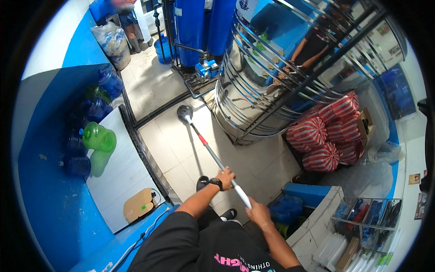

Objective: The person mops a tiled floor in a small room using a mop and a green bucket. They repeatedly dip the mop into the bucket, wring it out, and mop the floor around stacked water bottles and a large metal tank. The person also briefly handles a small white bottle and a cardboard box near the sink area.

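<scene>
A long-handled mop [216,158] with a grey, red and white pole slants away from me across the tiled floor [176,149]. My left hand [225,177], wearing a black watch on the wrist, grips the middle of the pole. Lower down, my right hand [258,211] closes around the white end section. The dark grey mop head [185,113] rests on the pale tiles near a black metal floor frame [163,109]. My feet in black sandals show partly below my hands.
Left stands a white table [115,193] with a green water jug [99,136] and a cardboard piece [138,205]. Ahead right is a shiny steel tank [238,112] behind bars, beside a blue pump [206,69]. Red-striped bundles [319,149] sit right. Another person [131,25] stands at the back.
</scene>
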